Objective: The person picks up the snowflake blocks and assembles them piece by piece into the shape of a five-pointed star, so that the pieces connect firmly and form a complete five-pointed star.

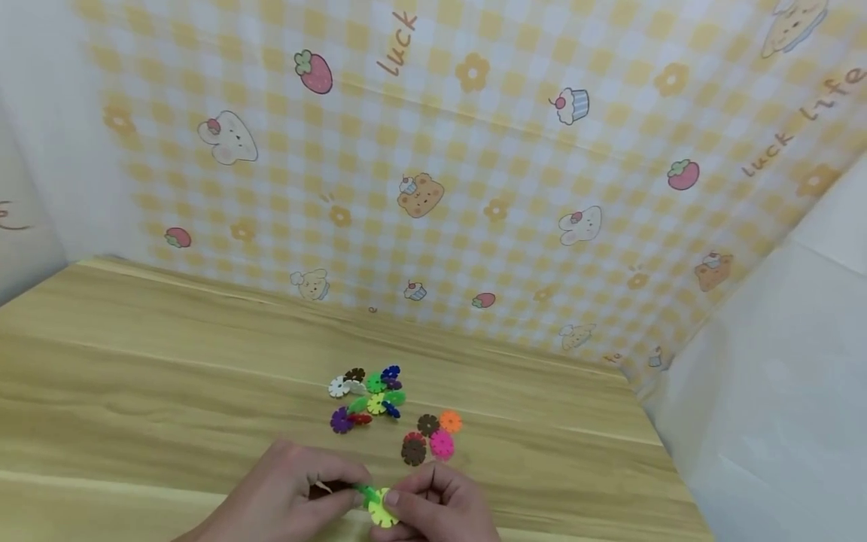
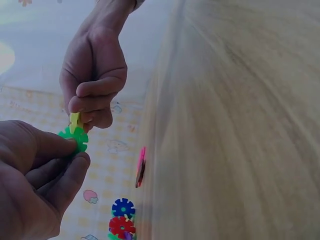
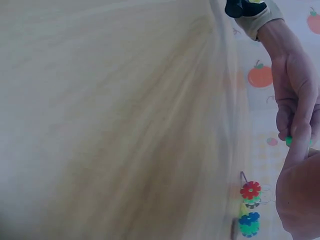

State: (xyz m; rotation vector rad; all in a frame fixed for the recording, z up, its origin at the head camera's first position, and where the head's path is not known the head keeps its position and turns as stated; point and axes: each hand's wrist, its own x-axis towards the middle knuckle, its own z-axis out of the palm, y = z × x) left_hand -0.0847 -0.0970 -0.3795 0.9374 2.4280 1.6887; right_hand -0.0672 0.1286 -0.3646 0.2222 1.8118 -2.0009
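Near the table's front edge, my left hand [image 1: 298, 489] pinches a green notched disc [image 2: 80, 138] between thumb and fingers. Facing it, my right hand [image 1: 440, 506] grips a yellow notched disc [image 1: 383, 510] with the thumb on its face. The two discs meet at their edges, set at an angle to each other. In the right wrist view only a bit of the green disc [image 3: 289, 141] shows between the fingers, and the yellow one is hidden.
Beyond the hands, several joined discs form a cluster [image 1: 376, 404] in green, yellow, white, purple, blue and red. Closer and to the right lie loose discs: orange [image 1: 450, 421], pink [image 1: 442, 444], brown [image 1: 414, 452] and red. A checked cloth [image 1: 488, 248] hangs behind the wooden table [image 1: 169, 361].
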